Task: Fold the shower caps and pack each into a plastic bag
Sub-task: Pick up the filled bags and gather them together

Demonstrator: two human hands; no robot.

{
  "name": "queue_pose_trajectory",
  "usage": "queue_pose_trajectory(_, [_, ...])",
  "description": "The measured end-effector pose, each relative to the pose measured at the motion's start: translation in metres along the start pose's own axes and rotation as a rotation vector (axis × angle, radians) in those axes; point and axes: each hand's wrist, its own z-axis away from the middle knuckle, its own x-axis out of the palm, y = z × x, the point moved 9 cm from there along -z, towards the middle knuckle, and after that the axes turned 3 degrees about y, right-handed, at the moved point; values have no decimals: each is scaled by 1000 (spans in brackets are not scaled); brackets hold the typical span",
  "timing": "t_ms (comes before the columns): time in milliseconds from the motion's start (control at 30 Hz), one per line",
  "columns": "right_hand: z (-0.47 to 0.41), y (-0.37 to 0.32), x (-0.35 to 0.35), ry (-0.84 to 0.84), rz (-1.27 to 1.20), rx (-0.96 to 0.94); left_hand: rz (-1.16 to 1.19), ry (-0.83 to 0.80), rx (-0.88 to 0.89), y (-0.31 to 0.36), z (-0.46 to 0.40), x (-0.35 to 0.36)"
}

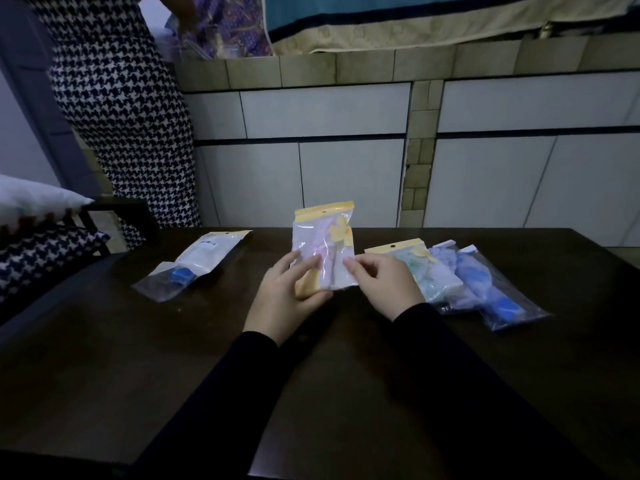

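Note:
Both hands hold a clear plastic bag [323, 237] with a yellow header strip upright above the dark table [138, 358]. A folded pale pink shower cap sits inside it. My left hand [287, 296] grips the bag's lower left corner, thumb on the front. My right hand [384, 284] pinches its lower right edge. To the right lie three packed bags side by side: one with a green-patterned cap [420, 268], one with a light blue cap [450, 282], one with a darker blue cap [495, 292].
On the left of the table lie a white bag with a barcode label [211, 251] and a clear bag holding something blue [173, 277]. A person in a houndstooth garment [128, 116] stands at the far left. A tiled wall rises behind the table.

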Motion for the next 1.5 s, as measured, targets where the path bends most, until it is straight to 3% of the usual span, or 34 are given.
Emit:
queue_pose_trajectory(133, [4, 9, -33, 105, 416, -71, 120, -44, -44, 10, -1, 22])
queue_pose_trajectory(233, [5, 38, -56, 79, 601, 55, 106, -79, -37, 23, -1, 38])
queue_pose_trajectory(433, [15, 69, -68, 60, 645, 155, -148, -145, 62, 46, 3, 60])
queue_pose_trajectory(600, [18, 68, -73, 77, 685, 156, -103, -207, 31, 50, 5, 74])
queue_pose_trajectory(733, [22, 38, -72, 175, 677, 22, 20, -181, -29, 41, 4, 61])
queue_pose_trajectory(867, [39, -16, -37, 194, 558, -312, -99, -25, 22, 24, 1, 12])
queue_pose_trajectory(1000, [49, -65, 23, 82, 500, -496, -253, 90, 89, -13, 7, -48])
queue_pose_trajectory(1200, [38, -121, 114, -60, 378, -578, -386, 318, -72, -113, 24, -141])
queue_pose_trajectory(1400, [16, -145, 176, -106, 369, -579, -397, 256, -387, -194, 29, -176])
queue_pose_trajectory(1500, [6, -153, 200, -112, 419, -611, -392, 241, -463, -205, 26, -174])
